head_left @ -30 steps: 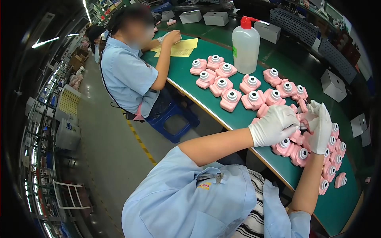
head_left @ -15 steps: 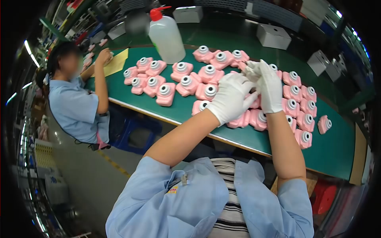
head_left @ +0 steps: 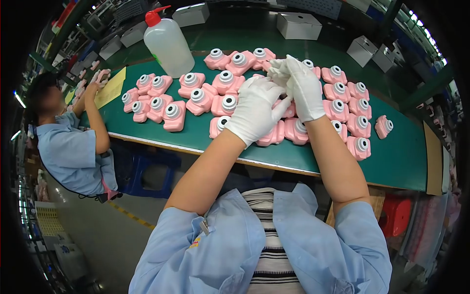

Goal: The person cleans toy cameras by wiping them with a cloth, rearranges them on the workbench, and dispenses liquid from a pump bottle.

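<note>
Both my hands wear white gloves and meet over the middle of a group of pink toy cameras with white lens rings. My left hand [head_left: 257, 109] has its fingers curled inward, close to the right palm. My right hand [head_left: 306, 92] is bent toward it, fingers pressed together and tips curled over. Whatever lies between them is hidden by the gloves. A pink toy camera [head_left: 228, 104] lies just left of my left hand, and another toy camera [head_left: 338, 110] lies right of my right wrist.
On the green table [head_left: 396, 161] stands a translucent bottle [head_left: 169, 49] with a red spout. A lone toy camera [head_left: 384, 127] lies at the right. White boxes [head_left: 298, 25] stand at the back. A co-worker [head_left: 73, 147] sits at the left by a yellow sheet [head_left: 111, 88].
The whole scene has shifted left in view as my head turned. My hands stay together over the same toy cameras, with only slight finger movement.
</note>
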`<action>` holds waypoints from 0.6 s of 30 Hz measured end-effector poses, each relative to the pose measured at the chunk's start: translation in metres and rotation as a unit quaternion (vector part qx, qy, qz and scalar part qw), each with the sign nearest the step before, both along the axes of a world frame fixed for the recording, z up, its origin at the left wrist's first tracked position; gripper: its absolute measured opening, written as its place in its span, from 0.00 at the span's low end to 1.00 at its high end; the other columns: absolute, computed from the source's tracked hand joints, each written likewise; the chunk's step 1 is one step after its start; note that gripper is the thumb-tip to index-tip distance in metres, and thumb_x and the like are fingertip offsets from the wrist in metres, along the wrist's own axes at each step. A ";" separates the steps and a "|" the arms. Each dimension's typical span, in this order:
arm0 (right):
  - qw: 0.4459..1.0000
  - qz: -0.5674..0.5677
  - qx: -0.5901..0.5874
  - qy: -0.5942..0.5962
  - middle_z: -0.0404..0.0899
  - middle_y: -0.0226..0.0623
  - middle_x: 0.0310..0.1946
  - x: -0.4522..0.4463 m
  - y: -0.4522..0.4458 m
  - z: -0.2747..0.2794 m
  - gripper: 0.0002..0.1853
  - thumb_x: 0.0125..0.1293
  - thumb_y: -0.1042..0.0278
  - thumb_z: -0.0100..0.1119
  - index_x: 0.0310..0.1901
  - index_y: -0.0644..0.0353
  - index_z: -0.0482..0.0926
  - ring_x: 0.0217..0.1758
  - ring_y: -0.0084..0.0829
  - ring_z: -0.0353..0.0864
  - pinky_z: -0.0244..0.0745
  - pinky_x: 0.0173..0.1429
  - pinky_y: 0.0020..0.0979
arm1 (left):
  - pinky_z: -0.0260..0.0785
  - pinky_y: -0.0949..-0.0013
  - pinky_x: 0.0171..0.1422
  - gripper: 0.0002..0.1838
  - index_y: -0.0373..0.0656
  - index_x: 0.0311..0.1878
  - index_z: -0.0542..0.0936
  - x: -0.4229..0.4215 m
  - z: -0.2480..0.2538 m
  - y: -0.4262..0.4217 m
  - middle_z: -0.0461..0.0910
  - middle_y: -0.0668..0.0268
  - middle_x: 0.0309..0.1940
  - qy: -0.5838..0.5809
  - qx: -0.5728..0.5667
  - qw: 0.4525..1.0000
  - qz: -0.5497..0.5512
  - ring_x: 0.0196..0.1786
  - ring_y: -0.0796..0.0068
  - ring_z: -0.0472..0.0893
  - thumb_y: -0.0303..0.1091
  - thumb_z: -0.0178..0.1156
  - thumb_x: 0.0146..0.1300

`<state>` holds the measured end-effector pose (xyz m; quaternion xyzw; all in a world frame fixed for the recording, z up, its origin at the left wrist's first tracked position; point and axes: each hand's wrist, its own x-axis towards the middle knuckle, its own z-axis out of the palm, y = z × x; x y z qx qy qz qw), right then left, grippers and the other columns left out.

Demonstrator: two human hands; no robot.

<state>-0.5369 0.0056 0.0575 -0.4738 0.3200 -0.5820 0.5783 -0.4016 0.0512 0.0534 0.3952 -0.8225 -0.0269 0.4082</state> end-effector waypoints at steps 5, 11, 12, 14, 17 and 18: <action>1.000 -0.003 0.002 0.014 0.81 0.44 0.48 0.002 0.003 0.004 0.19 0.74 0.58 0.50 0.50 0.69 0.77 0.51 0.35 0.82 0.77 0.57 0.32 | 0.67 0.55 0.57 0.08 0.42 0.39 0.81 -0.001 -0.002 -0.002 0.81 0.56 0.40 0.003 0.000 1.000 -0.003 0.48 0.54 0.78 0.34 0.63 0.57; 0.999 -0.035 0.010 -0.012 0.82 0.42 0.47 0.001 0.006 0.010 0.19 0.74 0.57 0.49 0.50 0.69 0.78 0.48 0.33 0.83 0.78 0.55 0.31 | 0.65 0.54 0.61 0.10 0.43 0.41 0.82 -0.001 -0.001 0.000 0.81 0.56 0.42 0.007 0.008 1.000 -0.001 0.51 0.53 0.77 0.35 0.63 0.59; 0.999 -0.038 0.013 -0.018 0.82 0.42 0.46 0.000 0.007 0.013 0.19 0.74 0.57 0.49 0.49 0.68 0.78 0.48 0.32 0.83 0.78 0.55 0.31 | 0.64 0.54 0.62 0.10 0.43 0.42 0.82 -0.001 -0.001 0.001 0.81 0.56 0.42 -0.001 0.023 1.000 0.005 0.52 0.53 0.77 0.35 0.63 0.59; 0.998 -0.045 0.021 -0.041 0.82 0.41 0.46 -0.002 0.007 0.014 0.19 0.74 0.57 0.49 0.49 0.68 0.77 0.47 0.32 0.83 0.79 0.54 0.31 | 0.63 0.53 0.63 0.11 0.44 0.43 0.82 0.000 -0.001 0.002 0.81 0.57 0.43 -0.016 0.054 0.998 0.018 0.54 0.52 0.76 0.36 0.63 0.59; 0.996 -0.060 0.029 -0.063 0.81 0.42 0.46 -0.001 0.006 0.014 0.19 0.75 0.57 0.48 0.48 0.68 0.76 0.47 0.31 0.83 0.80 0.51 0.30 | 0.61 0.53 0.66 0.11 0.44 0.43 0.83 0.000 -0.001 0.002 0.81 0.57 0.43 -0.010 0.048 0.999 0.014 0.55 0.52 0.75 0.37 0.63 0.59; 0.996 -0.060 0.028 -0.063 0.82 0.41 0.46 -0.001 0.006 0.014 0.19 0.75 0.57 0.48 0.48 0.68 0.77 0.47 0.30 0.83 0.80 0.51 0.29 | 0.61 0.53 0.67 0.11 0.44 0.43 0.83 0.000 -0.001 0.002 0.81 0.57 0.43 -0.007 0.044 0.999 0.011 0.55 0.52 0.75 0.37 0.63 0.59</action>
